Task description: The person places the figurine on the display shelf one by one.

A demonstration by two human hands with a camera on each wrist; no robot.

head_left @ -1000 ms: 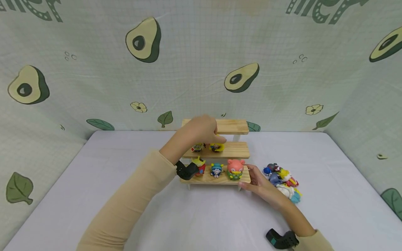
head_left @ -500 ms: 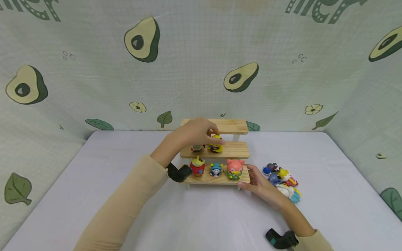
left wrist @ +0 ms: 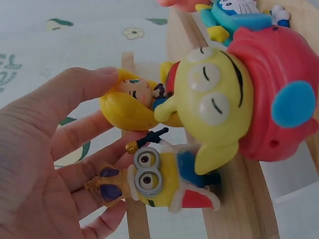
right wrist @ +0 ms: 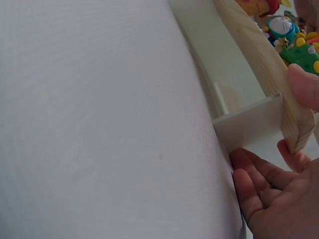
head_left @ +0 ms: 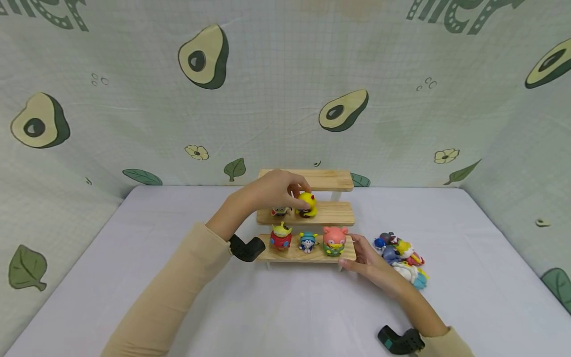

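Observation:
In the head view my left hand (head_left: 275, 189) is at the middle step of a three-tier wooden display stand (head_left: 336, 213). Its thumb and index finger pinch the hair of a long-haired yellow figurine (left wrist: 127, 112) standing there. Beside it, close to my other fingers, is a crowned minion figurine (left wrist: 164, 174). Along the bottom step stand a three-eyed alien figurine (head_left: 281, 237) in red, a small blue-and-white figurine (head_left: 307, 243) and a pink figurine (head_left: 334, 240). My right hand (head_left: 368, 260) grips that step's right end, thumb on top and a finger underneath.
A pile of several figurines (head_left: 401, 255) lies on the white tablecloth (head_left: 285, 312) right of the stand. The stand's top step (head_left: 330, 179) is close to the avocado-print cloth backdrop (head_left: 285, 99). White supports (right wrist: 251, 119) hold up the steps.
My left hand has drawn back a little to the left and its thumb has shifted left, uncovering more of the yellow figurine. The right hand stays at the bottom step.

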